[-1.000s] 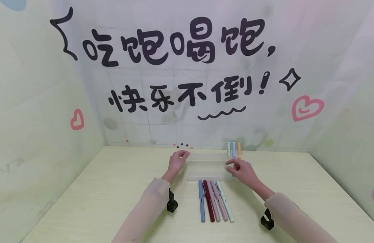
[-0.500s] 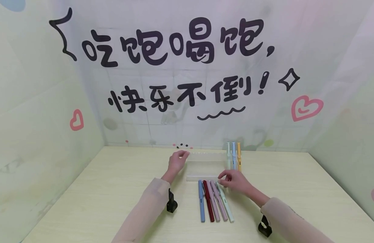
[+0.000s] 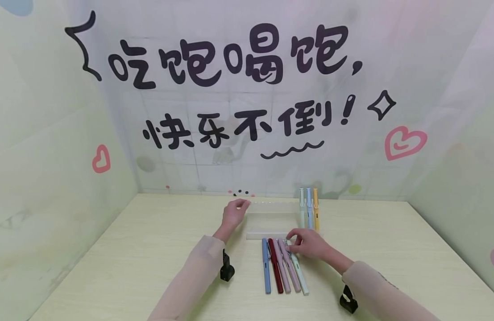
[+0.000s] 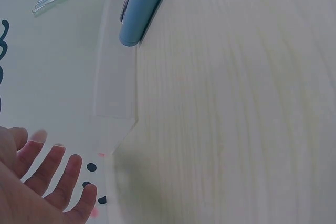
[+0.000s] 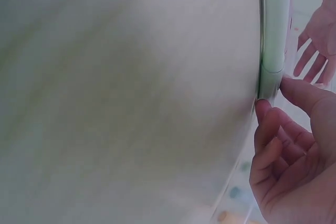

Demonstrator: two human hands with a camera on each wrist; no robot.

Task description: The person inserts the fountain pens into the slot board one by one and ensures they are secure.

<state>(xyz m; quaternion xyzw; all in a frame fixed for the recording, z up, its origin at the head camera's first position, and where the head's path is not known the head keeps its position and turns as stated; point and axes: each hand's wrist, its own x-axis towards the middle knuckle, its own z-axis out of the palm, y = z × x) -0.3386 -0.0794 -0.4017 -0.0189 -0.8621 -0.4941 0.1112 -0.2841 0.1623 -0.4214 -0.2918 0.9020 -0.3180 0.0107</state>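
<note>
A clear plastic pen stand (image 3: 263, 235) lies across the table, and my left hand (image 3: 234, 215) pinches its back left corner between thumb and index finger. My right hand (image 3: 311, 244) has its thumb and index finger around the upper end of a mint green pen (image 5: 274, 30), the rightmost of a row in front of the stand. Left of it lie two lilac pens (image 3: 282, 267), a dark red pen (image 3: 276, 266) and a blue pen (image 3: 266, 266). In the left wrist view, the stand's front strip (image 4: 115, 87) shows beside the blue pen.
On the stand's right side rest a pale green pen (image 3: 301, 203), a light blue pen (image 3: 309, 205) and a yellow pen (image 3: 316, 207). Their lower ends are partly behind my right hand. A printed cloth wall (image 3: 247, 174) rises behind the pale wooden table (image 3: 170, 249).
My right hand has moved from the pens on the stand forward and left to the mint green pen, and its fingers now grip it. The left hand stays at the stand's corner.
</note>
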